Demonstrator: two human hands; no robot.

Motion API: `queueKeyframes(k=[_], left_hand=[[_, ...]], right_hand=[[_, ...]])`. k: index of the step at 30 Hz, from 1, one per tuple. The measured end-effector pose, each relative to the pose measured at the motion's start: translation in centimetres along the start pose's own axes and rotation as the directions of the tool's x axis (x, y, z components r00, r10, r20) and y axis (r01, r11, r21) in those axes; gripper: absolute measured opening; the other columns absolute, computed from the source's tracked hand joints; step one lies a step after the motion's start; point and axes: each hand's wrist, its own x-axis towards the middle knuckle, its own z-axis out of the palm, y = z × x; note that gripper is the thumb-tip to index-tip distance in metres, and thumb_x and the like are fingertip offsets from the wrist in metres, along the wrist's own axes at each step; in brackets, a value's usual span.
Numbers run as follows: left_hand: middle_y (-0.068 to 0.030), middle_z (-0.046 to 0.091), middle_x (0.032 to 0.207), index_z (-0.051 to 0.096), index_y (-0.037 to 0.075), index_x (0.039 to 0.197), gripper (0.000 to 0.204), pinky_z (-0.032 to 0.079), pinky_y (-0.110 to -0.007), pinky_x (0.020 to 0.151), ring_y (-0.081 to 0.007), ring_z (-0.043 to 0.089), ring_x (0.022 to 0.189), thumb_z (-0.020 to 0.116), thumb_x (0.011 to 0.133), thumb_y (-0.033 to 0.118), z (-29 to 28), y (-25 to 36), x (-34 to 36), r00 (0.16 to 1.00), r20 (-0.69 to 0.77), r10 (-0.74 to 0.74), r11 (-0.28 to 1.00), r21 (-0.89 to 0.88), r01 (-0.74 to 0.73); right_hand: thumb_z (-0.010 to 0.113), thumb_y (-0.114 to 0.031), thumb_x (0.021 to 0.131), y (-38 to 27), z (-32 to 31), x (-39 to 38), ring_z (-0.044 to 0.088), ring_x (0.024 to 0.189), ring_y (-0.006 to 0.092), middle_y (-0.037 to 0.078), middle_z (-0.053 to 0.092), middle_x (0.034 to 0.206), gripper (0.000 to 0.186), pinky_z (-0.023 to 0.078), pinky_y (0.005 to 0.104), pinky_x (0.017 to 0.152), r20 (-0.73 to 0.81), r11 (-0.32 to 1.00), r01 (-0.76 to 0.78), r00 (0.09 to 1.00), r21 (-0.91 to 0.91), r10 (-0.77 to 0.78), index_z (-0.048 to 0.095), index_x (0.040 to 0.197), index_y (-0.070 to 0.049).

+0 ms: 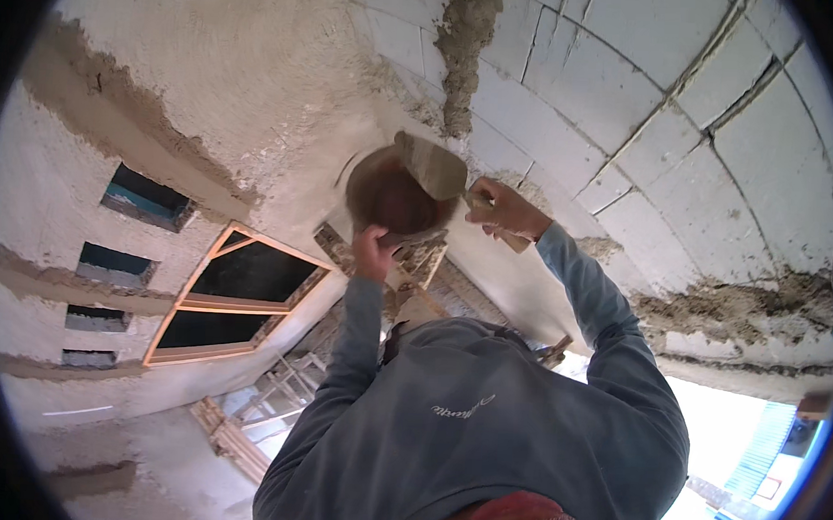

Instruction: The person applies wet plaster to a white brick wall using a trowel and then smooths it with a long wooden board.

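My left hand (373, 253) is closed on the near rim of a round, dark brown bowl (391, 198), with the fingertips against its edge. The bowl is tilted, so I see into its hollow; what lies at the bottom is too dark to tell. My right hand (504, 212) grips the handle of a trowel, its fingers wrapped round the light wood. The grey trowel blade (433, 171) lies across the bowl's far right side, and I cannot tell whether it touches the rim. Both forearms are in grey sleeves.
Pale block wall (620, 74) with mortar joints rises at the right. A rough mortar strip (465, 58) runs near the corner, beside plastered wall (249, 57) at the left. Further left are a wood-framed window (240, 301), several small wall openings (146, 197) and stacked boards (230, 436).
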Motion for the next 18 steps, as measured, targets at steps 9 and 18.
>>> queueKeyframes(k=[9,18], left_hand=[[-0.0150,0.066,0.094,0.061,0.002,0.101,0.057,0.057,-0.038,0.069,-0.0254,0.067,0.082,0.096,0.057,0.012,-20.1,-16.8,-18.8,0.931,-0.237,0.277,0.759,0.648,-0.061],[-0.0198,0.051,0.117,0.053,0.000,0.107,0.062,0.060,-0.040,0.064,-0.0272,0.063,0.091,0.091,0.059,0.002,-23.8,-15.9,-37.4,0.589,-0.808,0.007,0.628,0.462,0.627]], right_hand=[[0.071,-0.034,0.092,-15.1,-5.8,-1.2,0.063,0.077,0.0256,0.010,0.058,0.080,0.040,0.050,0.0397,0.072,-0.147,0.404,0.071,0.863,-0.912,-0.483,0.051,0.116,-0.008],[0.069,-0.034,0.096,-27.4,-8.4,-3.2,0.059,0.055,0.0116,0.006,0.063,0.080,0.051,0.051,0.0238,0.047,0.271,0.978,0.125,0.960,-0.167,-0.076,0.054,0.132,-0.002]])
